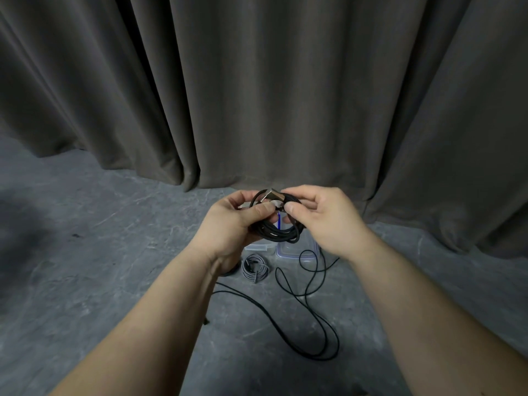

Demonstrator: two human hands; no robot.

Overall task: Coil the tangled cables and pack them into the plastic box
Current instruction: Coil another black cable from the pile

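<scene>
A: Left side first. Left hand [234,221] grips the black coil [278,224], fingers curled round the loops, thumb pressing on top. Coil held in the air, above the plastic box.

B: Wound up?

A: Looks nearly wound, several tidy loops. Plug end [270,195] sticks up at 12 o'clock of the coil.

B: Right side?

A: Right hand [320,218] pinches the strand just beside the plug, thumb and fingers together on it. My guess: tucking or wrapping the last end.

B: Down on the floor?

A: Grey coil [255,267] already wound, lying on the floor [85,252] at 7 o'clock of the held coil, outside the box. Plastic box [297,251] with blue trim just right of it, partly hidden by the hands; can't tell if anything is in it. Loose black cable [308,318] sprawls at 5 o'clock, uncoiled, one strand running past the box.

B: Tally?

A: One coiled, one almost, one untouched; nothing seen packed yet
</scene>
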